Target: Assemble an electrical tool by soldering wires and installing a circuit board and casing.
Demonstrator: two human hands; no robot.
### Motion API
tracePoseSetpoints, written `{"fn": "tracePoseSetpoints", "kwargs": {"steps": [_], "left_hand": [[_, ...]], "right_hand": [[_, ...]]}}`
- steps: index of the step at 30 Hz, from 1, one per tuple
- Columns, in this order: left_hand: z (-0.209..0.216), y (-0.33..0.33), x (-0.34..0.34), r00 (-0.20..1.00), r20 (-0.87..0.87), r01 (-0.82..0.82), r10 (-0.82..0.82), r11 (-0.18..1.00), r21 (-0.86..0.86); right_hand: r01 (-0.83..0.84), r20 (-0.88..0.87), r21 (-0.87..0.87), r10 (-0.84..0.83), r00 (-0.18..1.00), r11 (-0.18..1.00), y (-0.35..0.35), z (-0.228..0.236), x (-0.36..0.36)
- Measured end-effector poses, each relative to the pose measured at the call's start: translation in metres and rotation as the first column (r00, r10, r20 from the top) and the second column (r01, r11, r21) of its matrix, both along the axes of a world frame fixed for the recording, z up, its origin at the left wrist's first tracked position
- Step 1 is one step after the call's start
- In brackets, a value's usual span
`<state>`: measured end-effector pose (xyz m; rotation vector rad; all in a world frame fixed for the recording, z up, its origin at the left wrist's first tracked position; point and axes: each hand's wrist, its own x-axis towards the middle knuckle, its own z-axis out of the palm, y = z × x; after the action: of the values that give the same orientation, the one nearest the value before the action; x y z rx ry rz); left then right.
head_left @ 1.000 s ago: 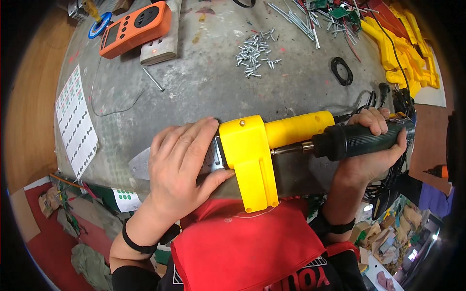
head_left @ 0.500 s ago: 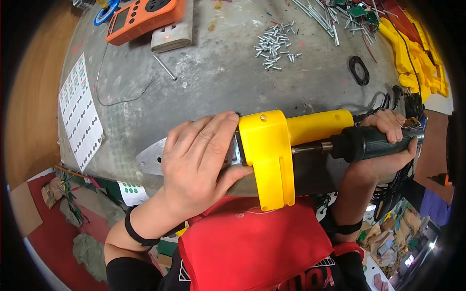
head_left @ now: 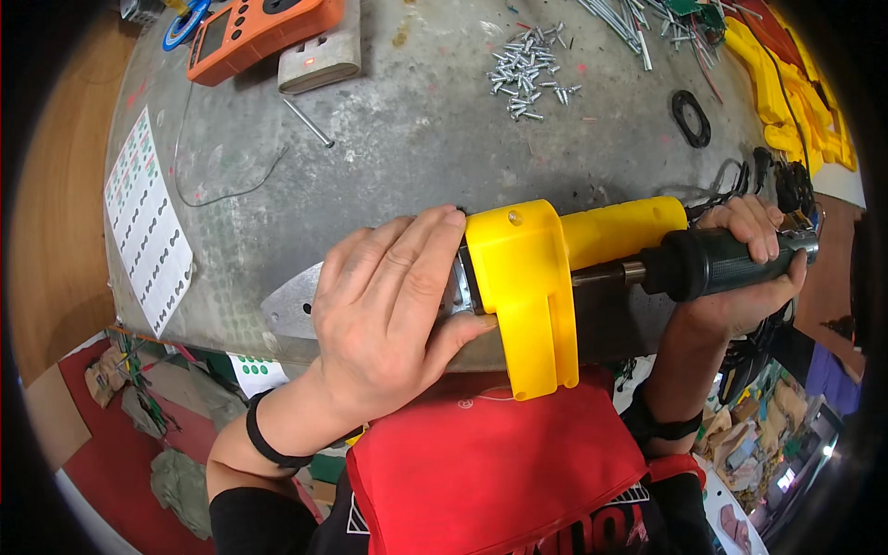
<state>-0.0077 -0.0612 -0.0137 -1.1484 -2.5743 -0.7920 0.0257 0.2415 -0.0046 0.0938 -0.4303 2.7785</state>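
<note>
My left hand (head_left: pixel 384 305) is closed over the metal end of a tool with a yellow plastic housing (head_left: pixel 518 264). The tool's pointed flat metal plate (head_left: pixel 294 307) sticks out to the left from under my palm. A yellow handle (head_left: pixel 629 227) runs off to the right behind the housing. My right hand (head_left: pixel 745 227) grips a dark electric screwdriver (head_left: pixel 717 264), held level. Its shaft (head_left: pixel 601 276) points left and meets the right side of the housing, where the tip is hidden. One screw head (head_left: pixel 515 218) shows near the housing's top.
Beyond my hands on the grey table lie a pile of small screws (head_left: pixel 527 69), a long bolt (head_left: pixel 308 123) and a black oval ring (head_left: pixel 691 118). An orange meter (head_left: pixel 250 42) and a power strip (head_left: pixel 321 63) sit far left, near a sticker sheet (head_left: pixel 148 231). Yellow plastic parts (head_left: pixel 786 102) fill the far right.
Both hands, with the yellow tool and the screwdriver, have shifted slightly right against the table. The grips are unchanged, and the shaft still meets the housing.
</note>
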Motion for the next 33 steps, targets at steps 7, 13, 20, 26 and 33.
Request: {"fn": "tracePoseSetpoints", "kwargs": {"steps": [7,13,20,26,33], "left_hand": [[0.002,0.001,0.001,1.0,0.017,-0.014,0.014,1.0,0.024],[0.001,-0.002,0.001,1.0,0.006,-0.005,0.004,1.0,0.002],[0.006,0.006,0.0,1.0,0.012,0.003,-0.002,0.997,-0.081],[0.038,0.011,-0.012,0.987,0.158,0.003,0.01,0.996,-0.085],[0.067,0.088,-0.021,0.95,0.247,0.263,-0.193,0.919,-0.294]], "right_hand": [[0.017,0.025,-0.014,-0.017,1.0,1.0,-0.003,0.001,0.001],[0.038,0.017,-0.029,-0.038,0.999,0.999,-0.007,0.002,0.002],[0.058,0.05,-0.059,-0.055,0.997,0.997,-0.006,0.009,0.001],[-0.142,0.152,0.596,0.063,0.986,0.791,0.077,0.076,0.032],[-0.541,-0.281,0.639,-0.82,0.498,-0.547,0.303,0.071,0.095]]}}
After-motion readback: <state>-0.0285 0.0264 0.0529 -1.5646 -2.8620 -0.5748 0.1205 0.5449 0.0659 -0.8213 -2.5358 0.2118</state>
